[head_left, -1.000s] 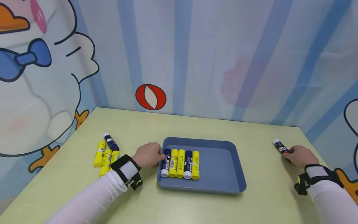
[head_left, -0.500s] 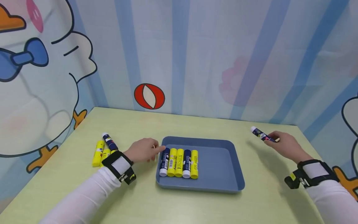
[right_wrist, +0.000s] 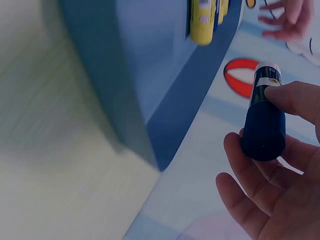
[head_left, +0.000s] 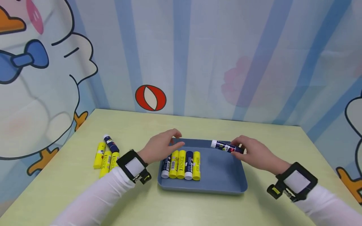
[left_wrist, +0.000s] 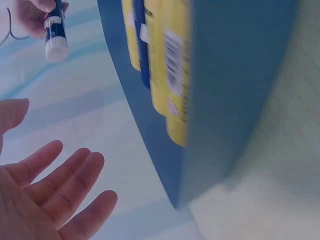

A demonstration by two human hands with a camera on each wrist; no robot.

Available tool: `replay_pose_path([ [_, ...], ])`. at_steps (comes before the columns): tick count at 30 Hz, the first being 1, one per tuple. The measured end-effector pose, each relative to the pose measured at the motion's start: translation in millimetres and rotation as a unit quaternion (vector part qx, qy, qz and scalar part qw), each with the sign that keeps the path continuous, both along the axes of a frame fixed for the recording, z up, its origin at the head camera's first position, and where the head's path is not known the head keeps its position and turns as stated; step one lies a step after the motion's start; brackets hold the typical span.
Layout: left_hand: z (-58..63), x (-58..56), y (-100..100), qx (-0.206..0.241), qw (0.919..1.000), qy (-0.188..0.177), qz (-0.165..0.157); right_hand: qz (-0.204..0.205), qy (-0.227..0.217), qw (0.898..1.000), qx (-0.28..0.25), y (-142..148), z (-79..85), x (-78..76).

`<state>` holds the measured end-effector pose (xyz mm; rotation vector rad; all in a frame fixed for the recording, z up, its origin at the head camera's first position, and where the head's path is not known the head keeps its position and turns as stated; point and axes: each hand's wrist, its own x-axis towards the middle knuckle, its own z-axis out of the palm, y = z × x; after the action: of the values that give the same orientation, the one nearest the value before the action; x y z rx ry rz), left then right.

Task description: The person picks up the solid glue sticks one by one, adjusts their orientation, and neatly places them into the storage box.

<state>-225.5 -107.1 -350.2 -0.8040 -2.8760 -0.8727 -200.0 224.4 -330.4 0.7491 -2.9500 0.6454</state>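
The right hand (head_left: 255, 153) pinches a navy stick (head_left: 224, 146) between thumb and fingertips, raised clear of the tray (head_left: 219, 171) by its far right corner; gripping toward the dark end leaves the white end free, aimed left, likely so the fingers do not cover it. At the tray's far left corner, the left hand (head_left: 159, 146) holds nothing, its fingers loosely spread and apart from the tray, perhaps to stay clear of what lies there. Five sticks, two navy and three yellow, form a row (head_left: 181, 164) from the tray's left edge, side by side, which probably keeps them from rolling and leaves the right part bare. Both navy ones in it have white ends toward the near edge. By the table's (head_left: 135, 125) left edge, a looser pile (head_left: 106, 161) mixes yellow with one navy, seemingly set down without much care for direction.
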Motion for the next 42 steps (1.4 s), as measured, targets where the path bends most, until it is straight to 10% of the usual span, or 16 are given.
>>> replay_pose_path([
  [25,1.7,22.5,41,-0.078,0.9861,0.026,-0.145,0.117,0.026,0.993,0.013,-44,-0.8,21.1],
  [37,1.4,23.8,41,-0.052,0.9951,0.002,-0.085,0.045,0.000,0.994,-0.097,-42,-4.0,15.8],
  [42,-1.9,20.4,42,0.043,0.9967,-0.062,-0.031,-0.040,-0.045,0.968,-0.243,-40,-3.6,10.2],
])
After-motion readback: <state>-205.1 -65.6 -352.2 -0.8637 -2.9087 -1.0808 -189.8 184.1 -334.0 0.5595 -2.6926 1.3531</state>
